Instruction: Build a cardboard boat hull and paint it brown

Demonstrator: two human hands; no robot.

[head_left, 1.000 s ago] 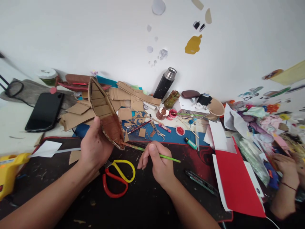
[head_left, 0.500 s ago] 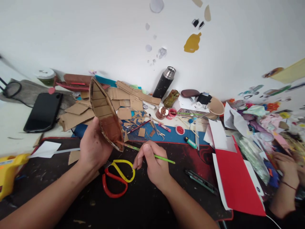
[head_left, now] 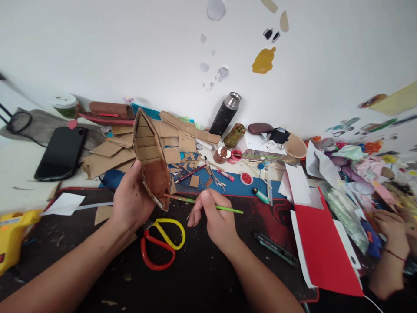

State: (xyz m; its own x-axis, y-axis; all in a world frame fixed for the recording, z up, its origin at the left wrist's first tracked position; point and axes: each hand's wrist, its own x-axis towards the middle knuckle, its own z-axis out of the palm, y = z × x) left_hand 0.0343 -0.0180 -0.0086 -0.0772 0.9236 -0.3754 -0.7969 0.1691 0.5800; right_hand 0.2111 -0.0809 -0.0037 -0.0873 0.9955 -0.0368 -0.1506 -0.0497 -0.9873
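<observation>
My left hand [head_left: 132, 198] grips a small cardboard boat [head_left: 151, 161] by its side and holds it up with its hollow side toward me. Brown paint covers the lower part of the boat's inside; the upper part is bare cardboard. Pinched in my right hand [head_left: 216, 217] is a thin green paintbrush [head_left: 192, 201], its tip at the boat's lower end. Scissors [head_left: 163, 243] with one yellow and one red handle lie below the boat. Open pots of brown paint [head_left: 222, 155] and red paint [head_left: 246, 178] stand farther back.
Cardboard scraps [head_left: 104, 158] pile up behind the boat. A phone [head_left: 61, 153] and a yellow glue gun [head_left: 14, 237] are on the left. To the right lie a utility knife [head_left: 275, 248] and a red sheet [head_left: 329, 248]. Another person's hand [head_left: 391, 226] is at far right.
The boat and my left hand have shifted slightly to the right. My right hand has moved a little right and up, and the brush now lies flatter, its tip near the boat's edge.
</observation>
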